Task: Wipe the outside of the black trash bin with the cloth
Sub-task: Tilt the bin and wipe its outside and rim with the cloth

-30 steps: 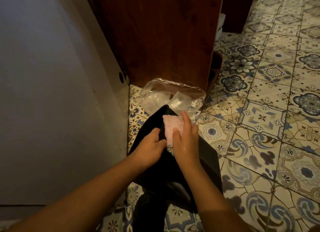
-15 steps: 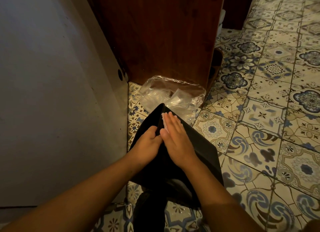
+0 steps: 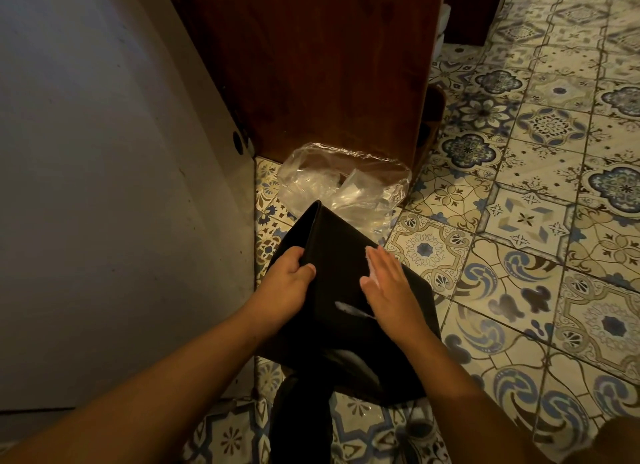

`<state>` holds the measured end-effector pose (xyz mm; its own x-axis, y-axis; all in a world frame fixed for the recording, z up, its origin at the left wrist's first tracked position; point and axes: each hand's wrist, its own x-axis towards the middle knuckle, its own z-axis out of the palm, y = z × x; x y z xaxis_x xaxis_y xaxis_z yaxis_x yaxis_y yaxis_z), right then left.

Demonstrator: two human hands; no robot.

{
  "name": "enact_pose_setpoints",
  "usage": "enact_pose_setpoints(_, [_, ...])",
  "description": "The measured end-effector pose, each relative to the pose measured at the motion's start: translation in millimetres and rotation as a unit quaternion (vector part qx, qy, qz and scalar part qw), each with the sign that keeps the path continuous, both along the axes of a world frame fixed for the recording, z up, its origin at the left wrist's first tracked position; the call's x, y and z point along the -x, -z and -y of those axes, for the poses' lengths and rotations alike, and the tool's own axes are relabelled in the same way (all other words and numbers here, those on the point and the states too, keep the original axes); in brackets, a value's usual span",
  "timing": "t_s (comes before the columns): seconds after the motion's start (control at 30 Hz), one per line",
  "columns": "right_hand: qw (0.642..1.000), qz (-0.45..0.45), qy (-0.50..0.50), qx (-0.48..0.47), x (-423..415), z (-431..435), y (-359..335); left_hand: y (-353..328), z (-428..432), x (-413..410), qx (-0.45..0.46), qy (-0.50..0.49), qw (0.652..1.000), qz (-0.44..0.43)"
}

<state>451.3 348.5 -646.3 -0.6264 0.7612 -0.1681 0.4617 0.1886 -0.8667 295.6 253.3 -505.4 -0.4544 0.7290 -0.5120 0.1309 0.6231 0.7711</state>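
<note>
Though cloth point(image 3: 370, 255) mostly under flat right hand point(image 3: 391, 290), left hand point(image 3: 287, 287) tight on bin point(image 3: 343, 249) edge.

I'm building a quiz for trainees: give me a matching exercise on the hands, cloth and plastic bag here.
1 left hand
2 right hand
3 cloth
4 plastic bag

a crumpled on the floor by the wooden cabinet
b grips the edge of the black bin
c pressed flat on the bin's side
d mostly hidden under a palm

Pairs: 1-b, 2-c, 3-d, 4-a

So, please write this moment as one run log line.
left hand: grips black trash bin edge | right hand: flat, presses cloth on bin side | step: wiping outside
</note>
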Motion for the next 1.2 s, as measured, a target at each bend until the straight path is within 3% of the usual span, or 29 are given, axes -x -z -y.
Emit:
enact_pose_setpoints(0.47, [0.977,0.061,0.18,0.097,-72.4,26.2,41.2,-10.8,-7.7,-11.9,0.01,0.019,1.0,-0.012])
enact_pose_setpoints(0.63, [0.949,0.003,0.246,0.199,-86.6,37.7,38.5,-13.6,-12.1,-13.0,0.012,0.002,1.0,-0.017])
enact_pose_setpoints(0.77, [0.924,0.01,0.271,0.271,-93.5,38.5,34.6,-27.5,-20.0,-12.6,-0.01,-0.045,0.999,-0.01])
enact_pose_setpoints(0.83, [0.909,0.01,0.282,0.307,-97.4,37.5,40.8,-37.2,-21.6,-13.9,-0.016,0.007,1.0,-0.018])
enact_pose_setpoints(0.97, [0.871,-0.023,0.324,0.368,-93.2,34.3,36.0,-41.6,-21.6,-17.8,0.048,0.134,0.98,-0.139])
enact_pose_setpoints(1.2, [0.877,-0.052,0.315,0.358,-104.5,31.9,12.3,-38.3,-21.9,-13.7,0.042,0.116,0.986,-0.115])
